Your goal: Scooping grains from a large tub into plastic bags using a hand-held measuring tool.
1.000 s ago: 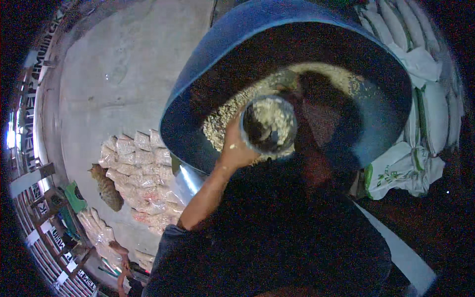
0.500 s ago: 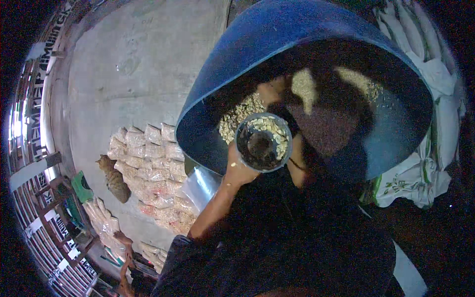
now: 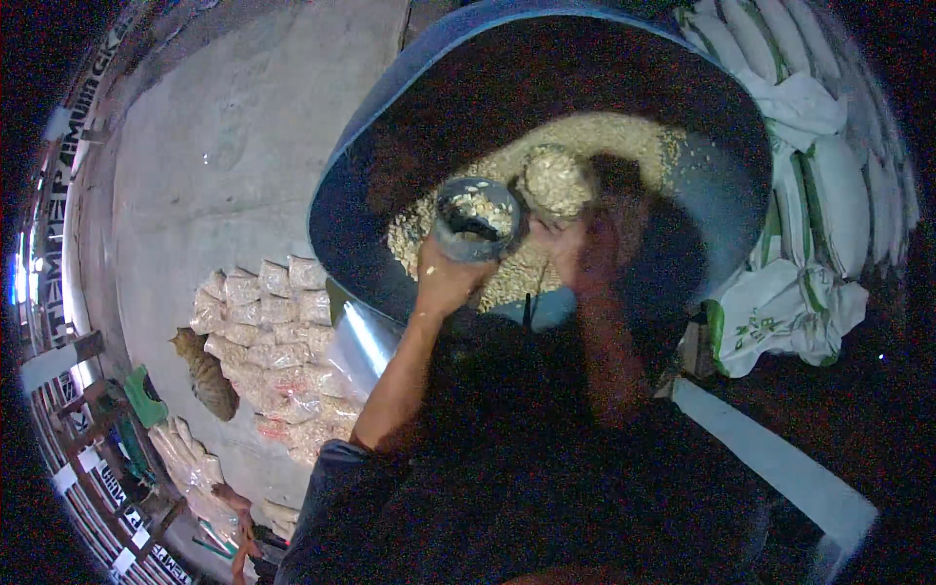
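In my left hand (image 3: 453,278) is a dark grey round cup (image 3: 475,252), its open top facing up and some pale bean-like pieces inside. My right hand (image 3: 585,255), partly blurred and in shadow, is closed at the near side of a round scoop (image 3: 558,181) heaped with the same pieces. The scoop's rim and handle are hard to make out. Both hands are inside the mouth of a large blue drum (image 3: 341,166). Loose pale beans (image 3: 609,129) are spread over its inner wall, below and around the hands.
Filled clear bags (image 3: 278,336) lie in rows on the concrete floor (image 3: 234,146) at left, beside a clear plastic sheet (image 3: 369,339). A tabby cat (image 3: 207,375) lies near them. White sacks (image 3: 834,200) are stacked at right. Another person's arm (image 3: 237,517) shows at lower left.
The view has shifted toward the drum's inside. My right hand has come out from behind the cup, with a heaped scoop now beside it. The cup in my left hand tilts differently.
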{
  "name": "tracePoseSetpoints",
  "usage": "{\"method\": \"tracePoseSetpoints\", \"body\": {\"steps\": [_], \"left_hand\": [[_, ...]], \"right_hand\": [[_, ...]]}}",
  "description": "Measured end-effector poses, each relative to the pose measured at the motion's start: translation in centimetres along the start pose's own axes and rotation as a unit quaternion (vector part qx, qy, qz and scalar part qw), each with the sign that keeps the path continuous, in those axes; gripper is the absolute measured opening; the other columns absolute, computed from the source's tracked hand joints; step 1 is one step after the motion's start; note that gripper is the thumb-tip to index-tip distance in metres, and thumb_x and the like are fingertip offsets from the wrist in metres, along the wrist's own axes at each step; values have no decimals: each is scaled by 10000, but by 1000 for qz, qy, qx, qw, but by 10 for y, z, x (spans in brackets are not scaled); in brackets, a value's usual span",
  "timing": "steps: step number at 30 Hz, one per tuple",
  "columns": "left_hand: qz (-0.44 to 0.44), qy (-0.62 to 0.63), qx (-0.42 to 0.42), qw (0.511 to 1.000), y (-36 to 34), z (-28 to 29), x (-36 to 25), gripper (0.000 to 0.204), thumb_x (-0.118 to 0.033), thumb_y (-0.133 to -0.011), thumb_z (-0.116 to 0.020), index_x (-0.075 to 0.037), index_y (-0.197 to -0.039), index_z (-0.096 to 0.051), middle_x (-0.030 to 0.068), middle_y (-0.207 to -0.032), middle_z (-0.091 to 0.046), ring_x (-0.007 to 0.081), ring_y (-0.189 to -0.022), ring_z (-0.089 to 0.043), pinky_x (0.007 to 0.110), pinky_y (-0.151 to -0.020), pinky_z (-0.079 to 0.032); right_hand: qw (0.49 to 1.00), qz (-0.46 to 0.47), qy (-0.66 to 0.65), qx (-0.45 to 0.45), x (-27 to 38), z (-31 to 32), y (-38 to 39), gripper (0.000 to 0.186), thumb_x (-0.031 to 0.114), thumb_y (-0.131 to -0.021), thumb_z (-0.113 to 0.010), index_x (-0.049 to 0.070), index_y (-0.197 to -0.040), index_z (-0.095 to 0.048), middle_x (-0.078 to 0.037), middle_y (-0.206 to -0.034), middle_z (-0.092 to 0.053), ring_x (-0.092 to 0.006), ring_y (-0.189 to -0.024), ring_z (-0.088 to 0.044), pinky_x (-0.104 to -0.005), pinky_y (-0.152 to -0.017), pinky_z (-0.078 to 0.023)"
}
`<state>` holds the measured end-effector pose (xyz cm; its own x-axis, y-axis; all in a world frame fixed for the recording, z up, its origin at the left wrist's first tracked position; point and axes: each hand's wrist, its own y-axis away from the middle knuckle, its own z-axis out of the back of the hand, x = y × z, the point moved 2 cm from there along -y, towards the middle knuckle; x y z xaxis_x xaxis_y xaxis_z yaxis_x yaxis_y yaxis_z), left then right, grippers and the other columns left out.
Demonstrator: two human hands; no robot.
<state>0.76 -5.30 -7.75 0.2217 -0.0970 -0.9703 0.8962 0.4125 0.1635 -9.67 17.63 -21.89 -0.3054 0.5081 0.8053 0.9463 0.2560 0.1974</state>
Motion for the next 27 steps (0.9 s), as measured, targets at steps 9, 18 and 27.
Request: {"method": "tracePoseSetpoints", "body": {"steps": [9, 18, 27], "left_hand": [[-100, -49, 136, 984, -8, -45, -3, 668, -140, -555, -824, -57, -1162, -556, 126, -1052, -662, 283, -978, -636, 358, -862, -494], [-107, 93, 130, 981, -17, -57, 5, 708, -102, -575, -828, -21, -1210, -526, 109, -1127, -634, 228, -1068, -591, 339, -944, -453], [-195, 80, 77, 974, 9, -49, -83, 681, -75, -603, -832, -13, -1191, -493, 88, -1100, -626, 175, -988, -605, 317, -868, -497]], "right_hand": [[593, 387, 702, 75, 180, -157, 66, 825, 230, -554, -764, 126, -1315, -463, -163, -1304, -409, -372, -1171, -443, -470, -995, -421], [738, 376, 561, 12, 184, -155, 68, 820, 152, -610, -773, 102, -1345, -411, -166, -1403, -283, -336, -1281, -366, -422, -1024, -399], [786, 140, 593, -106, 144, -57, 47, 612, 82, -800, -658, 39, -1364, -422, -137, -1353, -458, -230, -1194, -500, -333, -992, -410]]}}
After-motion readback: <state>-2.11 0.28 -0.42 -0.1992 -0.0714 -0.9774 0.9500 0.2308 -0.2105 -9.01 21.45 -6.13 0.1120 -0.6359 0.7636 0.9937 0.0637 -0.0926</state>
